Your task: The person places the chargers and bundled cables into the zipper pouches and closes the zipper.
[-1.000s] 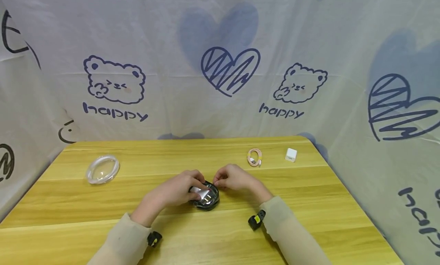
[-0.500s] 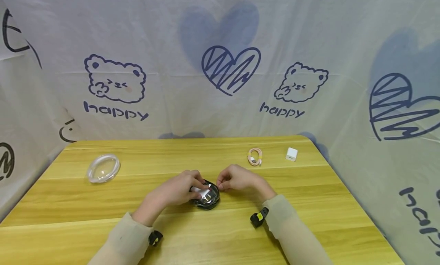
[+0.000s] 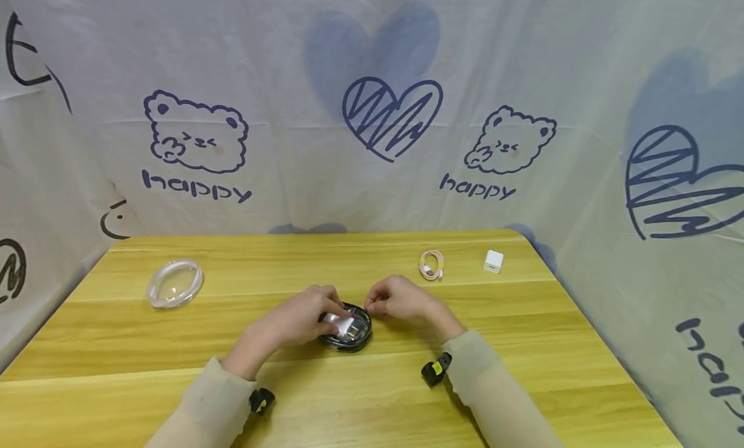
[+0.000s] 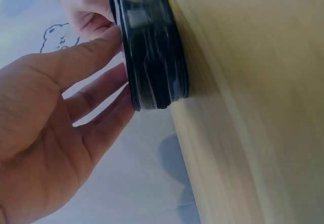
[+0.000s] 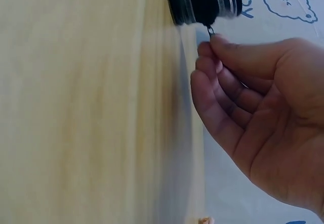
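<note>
A round black zip case (image 3: 361,341) with a clear top lies on the table in front of me. Through the top shows a white charger plug (image 3: 340,323) with two metal prongs. My left hand (image 3: 299,317) presses on the case top with thumb and fingers, which look fairly straight in the left wrist view. At the far right rim, my right hand (image 3: 401,297) pinches the small zipper pull (image 5: 210,31) between thumb and index finger, its other fingers curled in. In the head view those fingertips cover the pull. The case's left edge is partly behind my left hand.
On the wooden table (image 3: 279,403), a clear round cover (image 3: 174,263) lies at the far left. A coiled pink cable (image 3: 421,266) and a white charger block (image 3: 493,261) are at the back right. A printed cloth (image 3: 290,144) hangs behind the table.
My right hand has shifted slightly right along the rim, then a little up and back. My left hand has stayed on the case, and more of the plug shows between its fingers.
</note>
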Available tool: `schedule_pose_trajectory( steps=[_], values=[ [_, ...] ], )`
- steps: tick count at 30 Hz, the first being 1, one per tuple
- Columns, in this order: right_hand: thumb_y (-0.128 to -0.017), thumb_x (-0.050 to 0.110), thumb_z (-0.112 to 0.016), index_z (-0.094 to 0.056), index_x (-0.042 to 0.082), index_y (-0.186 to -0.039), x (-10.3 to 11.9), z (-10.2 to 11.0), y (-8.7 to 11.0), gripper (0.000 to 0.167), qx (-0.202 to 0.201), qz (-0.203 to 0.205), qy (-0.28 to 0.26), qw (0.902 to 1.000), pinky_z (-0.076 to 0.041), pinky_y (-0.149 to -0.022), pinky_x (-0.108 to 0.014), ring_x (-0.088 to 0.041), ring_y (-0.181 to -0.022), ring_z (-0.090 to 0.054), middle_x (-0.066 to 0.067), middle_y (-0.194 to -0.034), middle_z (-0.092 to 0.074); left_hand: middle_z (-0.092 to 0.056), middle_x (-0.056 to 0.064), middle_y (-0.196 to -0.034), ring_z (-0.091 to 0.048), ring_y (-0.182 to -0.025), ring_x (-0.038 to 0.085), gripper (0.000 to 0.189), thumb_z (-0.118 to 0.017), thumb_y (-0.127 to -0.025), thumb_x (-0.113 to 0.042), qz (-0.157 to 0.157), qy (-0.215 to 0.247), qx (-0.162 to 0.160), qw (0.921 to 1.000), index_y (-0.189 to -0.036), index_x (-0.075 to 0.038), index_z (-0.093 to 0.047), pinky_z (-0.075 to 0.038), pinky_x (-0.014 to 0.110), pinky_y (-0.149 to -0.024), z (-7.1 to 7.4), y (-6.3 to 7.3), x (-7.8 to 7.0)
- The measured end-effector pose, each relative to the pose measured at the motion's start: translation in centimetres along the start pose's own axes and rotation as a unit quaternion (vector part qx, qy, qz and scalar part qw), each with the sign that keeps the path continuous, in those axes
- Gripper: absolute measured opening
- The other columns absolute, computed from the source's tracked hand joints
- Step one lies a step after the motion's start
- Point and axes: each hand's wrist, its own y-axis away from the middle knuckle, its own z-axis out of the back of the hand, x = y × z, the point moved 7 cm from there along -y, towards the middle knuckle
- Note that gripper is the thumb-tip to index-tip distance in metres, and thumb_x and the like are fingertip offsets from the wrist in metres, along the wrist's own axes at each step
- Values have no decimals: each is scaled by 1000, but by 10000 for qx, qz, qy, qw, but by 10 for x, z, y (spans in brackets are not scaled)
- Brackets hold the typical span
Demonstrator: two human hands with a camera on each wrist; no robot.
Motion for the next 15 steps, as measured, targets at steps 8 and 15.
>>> schedule_pose_trajectory(
  steps=[8,15],
  values=[
    [-101,6,-67,-77,7,-95,4,0,-2,10,-233,-60,112,9996,-50,-64,-21,-8,-72,-59,3,-82,-69,-68,11,-121,-64,-114,30,30,-81,-89,-4,-372,3,-116,9992,-118,-4,-78,-56,44,-100,2,0,-5],
    [-100,6,-68,-76,7,-95,2,0,-2,10,-162,-73,66,9998,-52,-64,-21,-7,-72,-59,3,-83,-70,-69,11,-123,-65,-116,31,28,-80,-90,-3,-579,-35,-91,9983,-118,-5,-79,-56,44,-100,-3,-2,-3]
  ],
)
